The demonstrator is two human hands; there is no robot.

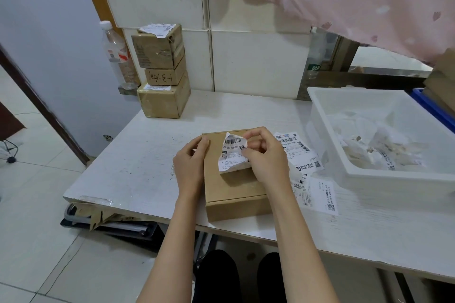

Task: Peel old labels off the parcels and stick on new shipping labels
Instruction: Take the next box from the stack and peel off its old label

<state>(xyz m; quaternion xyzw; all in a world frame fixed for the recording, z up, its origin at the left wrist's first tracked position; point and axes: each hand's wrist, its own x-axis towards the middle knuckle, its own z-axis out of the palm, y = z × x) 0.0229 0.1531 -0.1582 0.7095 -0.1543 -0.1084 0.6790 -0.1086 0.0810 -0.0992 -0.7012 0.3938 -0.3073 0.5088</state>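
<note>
1. A brown parcel (pixel 234 179) is sitting on the white table (pixel 147 155), right at the near edge, in front of the person.
2. The right hand (pixel 266 157) is pinching the old label (pixel 232 152) between thumb and fingers, which are closed tight on the paper. The top of the label is lifting and curling up. The bottom part is looking stuck down.
3. The left hand (pixel 190 162) is holding the left side of the box, with its fingers curled over the top edge to keep it from sliding.
4. To do this well, I think the pull should be slow and low, close to the cardboard, so the paper is not tearing.
5. The box is sitting at the table edge, so pulling toward the body could be tipping it off. Pushing down with the left hand is helping.
6. New labels (pixel 302 155) are lying just beside the box on the right.
7. The white bin (pixel 327 145) with paper scraps is sitting near, farther right.
8. The stack of boxes (pixel 162 71) is standing well apart at the back, so there is open room on the left.
</note>
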